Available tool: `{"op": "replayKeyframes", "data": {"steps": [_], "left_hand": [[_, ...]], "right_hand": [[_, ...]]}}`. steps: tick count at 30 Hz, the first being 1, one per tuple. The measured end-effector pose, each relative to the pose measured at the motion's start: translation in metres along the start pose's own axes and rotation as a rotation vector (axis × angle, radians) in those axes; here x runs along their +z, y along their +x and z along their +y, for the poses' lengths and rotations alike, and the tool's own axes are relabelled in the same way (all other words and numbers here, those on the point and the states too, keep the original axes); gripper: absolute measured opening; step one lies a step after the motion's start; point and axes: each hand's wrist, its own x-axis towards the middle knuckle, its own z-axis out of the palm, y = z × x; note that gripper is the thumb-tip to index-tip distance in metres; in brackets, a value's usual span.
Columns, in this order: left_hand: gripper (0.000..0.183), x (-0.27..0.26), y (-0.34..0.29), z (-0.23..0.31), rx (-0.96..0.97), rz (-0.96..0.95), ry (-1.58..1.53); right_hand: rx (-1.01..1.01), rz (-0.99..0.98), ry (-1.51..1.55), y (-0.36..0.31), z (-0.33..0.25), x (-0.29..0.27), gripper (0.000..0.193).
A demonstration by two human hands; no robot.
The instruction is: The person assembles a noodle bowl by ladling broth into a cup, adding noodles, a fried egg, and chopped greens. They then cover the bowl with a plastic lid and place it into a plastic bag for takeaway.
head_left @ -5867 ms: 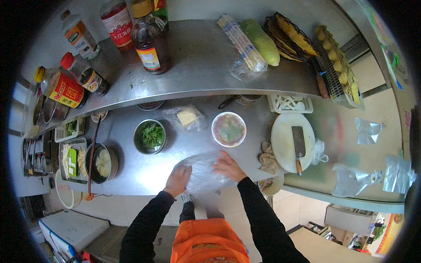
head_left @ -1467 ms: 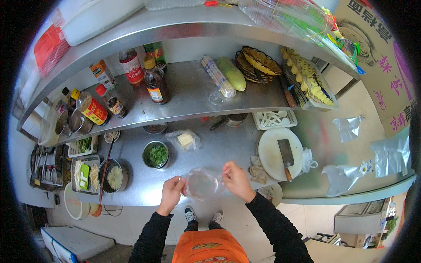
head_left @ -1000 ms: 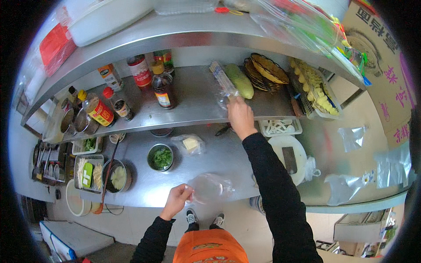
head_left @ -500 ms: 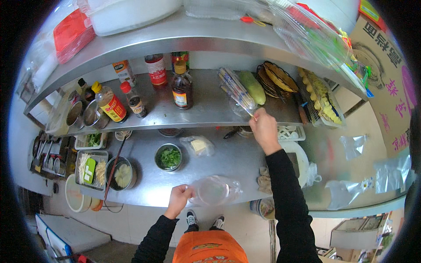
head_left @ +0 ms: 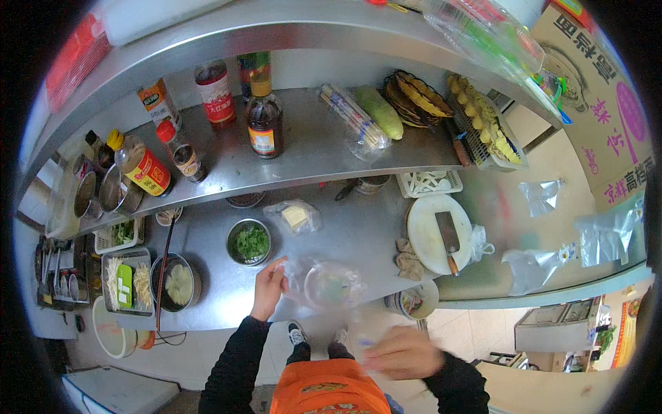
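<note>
My left hand (head_left: 270, 286) pinches the edge of a clear plastic bag (head_left: 355, 283) at the counter's front. Inside the bag sits a round see-through takeaway tub (head_left: 318, 284). Lower right, in front of my apron, my right hand (head_left: 403, 353) is closed and smeared by motion. From its fingers a thin pale piece with a blue mark sticks out, apparently a pair of wrapped chopsticks (head_left: 365, 342). A bundle of similar wrapped chopsticks (head_left: 355, 117) lies in plastic on the shelf. Behind the bag stand a metal bowl of chopped greens (head_left: 251, 243) and a bagged pale yellow block (head_left: 295, 217).
A cleaver (head_left: 447, 231) rests on a round white cutting board (head_left: 420, 241) at right, beside a cloth (head_left: 409, 261). Leftward are a pot of peeled pale pieces (head_left: 178, 284) and a tray (head_left: 127, 310). Sauce bottles (head_left: 265, 124) line the shelf (head_left: 303, 159) overhanging the counter's back.
My right hand has left the chopstick bundle on the shelf and come down toward my body with a thin piece in it. My left hand still holds the bag. The view has shifted.
</note>
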Motion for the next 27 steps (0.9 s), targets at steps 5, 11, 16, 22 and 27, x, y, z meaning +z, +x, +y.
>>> {"op": "replayKeyframes", "data": {"steps": [5,11,16,22,27], "left_hand": [[0.038,0.002,0.01,-0.001,0.011,0.032,-0.102],[0.037,0.008,0.022,-0.006,0.18,0.028,-0.108],[0.035,0.002,0.025,-0.009,0.177,-0.009,0.014],[0.036,-0.01,0.008,-0.002,0.065,-0.02,0.116],[0.05,-0.009,-0.027,-0.008,0.04,-0.084,0.39]], "right_hand": [[0.031,0.021,-0.308,0.073,0.117,0.156,0.018],[0.132,0.071,-0.549,0.105,0.235,0.172,0.01],[0.035,0.052,-0.567,0.126,0.303,0.181,0.015],[0.339,-0.387,-0.48,0.101,0.333,0.148,0.016],[0.369,-0.047,-0.724,0.076,0.276,0.102,0.032]]}}
